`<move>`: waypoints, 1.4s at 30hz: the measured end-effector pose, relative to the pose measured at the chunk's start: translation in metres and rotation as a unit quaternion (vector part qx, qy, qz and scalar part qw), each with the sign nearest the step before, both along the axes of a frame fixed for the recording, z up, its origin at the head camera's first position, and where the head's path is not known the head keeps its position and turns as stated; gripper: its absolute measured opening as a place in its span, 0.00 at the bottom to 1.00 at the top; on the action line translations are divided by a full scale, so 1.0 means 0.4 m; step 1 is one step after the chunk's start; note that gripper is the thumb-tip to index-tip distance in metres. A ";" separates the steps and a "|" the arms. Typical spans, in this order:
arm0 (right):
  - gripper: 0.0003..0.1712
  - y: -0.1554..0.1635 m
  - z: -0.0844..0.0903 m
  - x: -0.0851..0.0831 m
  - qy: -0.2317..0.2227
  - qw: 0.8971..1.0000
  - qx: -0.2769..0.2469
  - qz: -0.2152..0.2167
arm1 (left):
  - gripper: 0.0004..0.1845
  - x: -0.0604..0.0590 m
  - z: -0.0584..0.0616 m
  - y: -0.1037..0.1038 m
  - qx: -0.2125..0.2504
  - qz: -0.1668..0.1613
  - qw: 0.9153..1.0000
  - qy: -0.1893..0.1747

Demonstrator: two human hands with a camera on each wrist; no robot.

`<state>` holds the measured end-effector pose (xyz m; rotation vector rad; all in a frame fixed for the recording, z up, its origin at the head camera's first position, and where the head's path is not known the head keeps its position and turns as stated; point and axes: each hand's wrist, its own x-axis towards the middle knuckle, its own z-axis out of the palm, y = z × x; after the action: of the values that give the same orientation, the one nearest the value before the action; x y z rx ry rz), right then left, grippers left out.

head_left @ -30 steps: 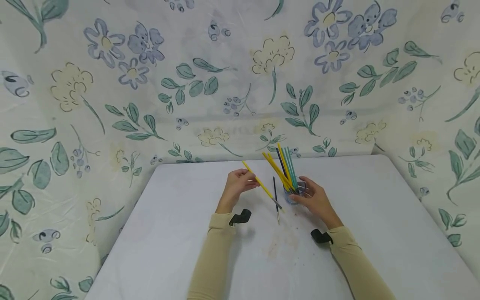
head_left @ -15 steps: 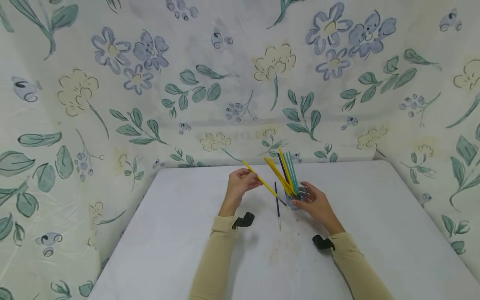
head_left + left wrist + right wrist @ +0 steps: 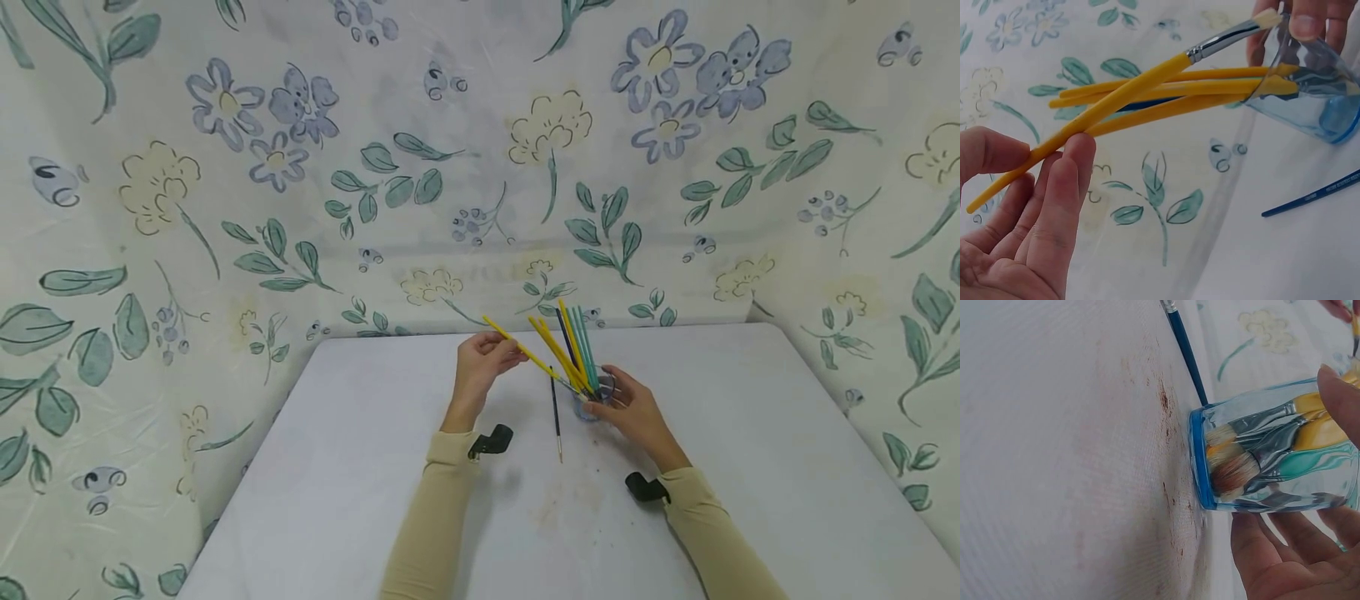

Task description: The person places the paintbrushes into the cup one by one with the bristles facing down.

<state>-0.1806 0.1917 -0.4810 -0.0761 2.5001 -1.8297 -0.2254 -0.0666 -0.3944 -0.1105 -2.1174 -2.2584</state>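
Observation:
My left hand (image 3: pixel 483 371) pinches a yellow-handled paintbrush (image 3: pixel 1129 84) between thumb and fingers, near the handle's end. Its pale bristles point toward the rim of a clear, blue-based glass (image 3: pixel 1200 462); in the left wrist view they overlap the rim, and whether they touch it I cannot tell. Around the glass curl the thumb and fingers of my right hand (image 3: pixel 633 408). Bristles down, several brushes lean inside: yellow ones (image 3: pixel 1210 86), teal ones (image 3: pixel 583 342) and a dark blue one. Another dark blue paintbrush (image 3: pixel 557 417) lies on the table, left of the glass.
The white table (image 3: pixel 337 500) ends at the back against a floral-patterned sheet (image 3: pixel 480 167). Reddish-brown smudges (image 3: pixel 1164 400) mark the tabletop in front of the glass. A small black camera (image 3: pixel 495 439) is worn at the left wrist, another (image 3: pixel 647 487) at the right.
The bristle end of the held yellow paintbrush has risen from beside the glass to its rim. My right hand stays at the glass. The head view has tilted up slightly.

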 end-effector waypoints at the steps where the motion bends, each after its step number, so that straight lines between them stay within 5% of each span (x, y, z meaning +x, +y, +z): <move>1: 0.51 0.000 -0.001 -0.001 0.000 1.000 -0.001 -0.001 | 0.10 0.000 0.003 0.001 -0.001 0.000 1.000 0.004; 14: 0.52 -0.006 -0.007 -0.006 -0.007 1.000 -0.005 -0.006 | 0.15 0.001 0.030 0.023 -0.021 -0.006 0.999 0.037; 42: 0.49 -0.013 -0.003 0.005 -0.010 1.000 0.015 -0.021 | 0.11 0.019 0.005 0.091 -0.103 -0.024 0.991 0.084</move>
<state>-0.1788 0.1865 -0.4820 -0.0050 2.5328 -1.7985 -0.2177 -0.0304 -0.3925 -0.3498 -2.2721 -1.9687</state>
